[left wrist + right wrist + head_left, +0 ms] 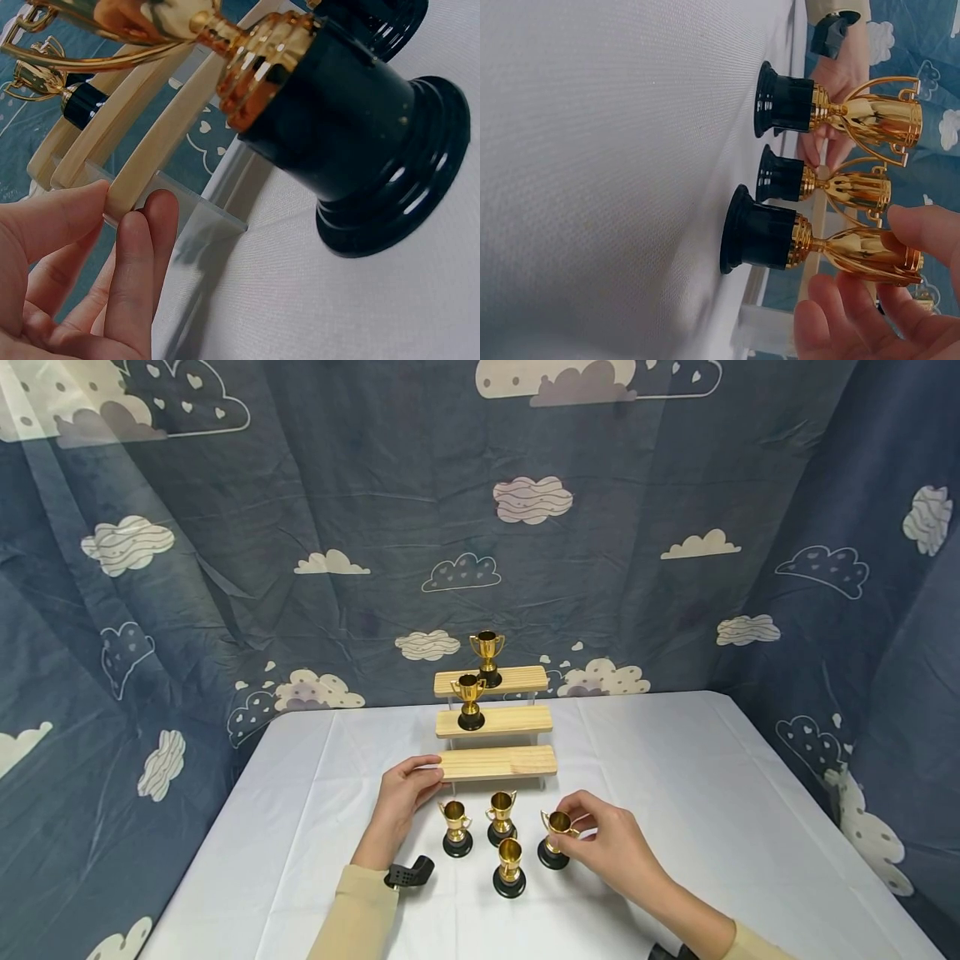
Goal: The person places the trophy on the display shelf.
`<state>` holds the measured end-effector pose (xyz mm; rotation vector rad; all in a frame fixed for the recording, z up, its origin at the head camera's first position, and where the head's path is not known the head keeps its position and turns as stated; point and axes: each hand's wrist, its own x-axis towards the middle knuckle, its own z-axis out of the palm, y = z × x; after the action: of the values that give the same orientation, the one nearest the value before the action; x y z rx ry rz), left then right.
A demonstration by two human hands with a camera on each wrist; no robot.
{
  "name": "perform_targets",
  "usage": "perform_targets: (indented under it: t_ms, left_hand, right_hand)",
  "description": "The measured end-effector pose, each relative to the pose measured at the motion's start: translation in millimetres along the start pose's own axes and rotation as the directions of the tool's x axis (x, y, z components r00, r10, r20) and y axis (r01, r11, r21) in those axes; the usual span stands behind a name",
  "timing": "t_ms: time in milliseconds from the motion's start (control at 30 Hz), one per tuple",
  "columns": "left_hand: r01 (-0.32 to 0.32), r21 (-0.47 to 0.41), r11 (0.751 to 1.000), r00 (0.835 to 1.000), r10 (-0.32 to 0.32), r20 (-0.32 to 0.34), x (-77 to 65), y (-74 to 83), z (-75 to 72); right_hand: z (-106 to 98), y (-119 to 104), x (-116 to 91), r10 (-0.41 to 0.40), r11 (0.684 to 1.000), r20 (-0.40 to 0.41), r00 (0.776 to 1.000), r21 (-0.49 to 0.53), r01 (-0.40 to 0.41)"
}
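My left hand (pixel 401 797) pinches the left end of the lowest wooden step (pixel 495 763) of a three-step display stand; in the left wrist view, thumb and fingers (pixel 135 247) lie on either side of the board's end. With its thumb and fingers, my right hand (pixel 611 839) holds a small gold trophy cup (pixel 553 853) by its upper part, its black base upright close to the cloth. Left of it, more such trophies stand in front of the stand: one at the left (pixel 456 828), one behind (pixel 502 818) and one nearest me (pixel 509 867).
One trophy (pixel 470 702) stands on the left part of the middle step (pixel 525 719), another (pixel 488 658) on the top step (pixel 525 677). White cloth covers the table (pixel 667 760). A dark blue cloud-patterned curtain (pixel 600 602) hangs behind and along both sides.
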<state>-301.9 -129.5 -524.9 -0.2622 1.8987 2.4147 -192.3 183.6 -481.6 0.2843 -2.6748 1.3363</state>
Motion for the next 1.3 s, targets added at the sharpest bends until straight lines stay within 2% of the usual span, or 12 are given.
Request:
perform_targets:
  t_ms: [600, 900, 1300]
  left_hand:
    - [0.000, -0.002, 1.000, 1.000, 0.000, 0.010, -0.2, 0.0, -0.6]
    - [0.000, 0.008, 1.000, 1.000, 0.000, -0.001, -1.0, 1.3, 0.7]
    - [-0.019, -0.025, 1.000, 1.000, 0.019, 0.001, 0.4, 0.2, -0.7]
  right_hand:
    - [-2.2, -3.1, 0.7, 0.027, 1.000, -0.017, 0.999, 0.006, -0.027]
    - [-3.8, -2.9, 2.1, 0.013, 1.000, -0.021, 1.000, 0.017, -0.013]
    - [-6.6, -5.2, 3.9, 0.020, 0.999, -0.010, 1.000, 0.033, -0.020]
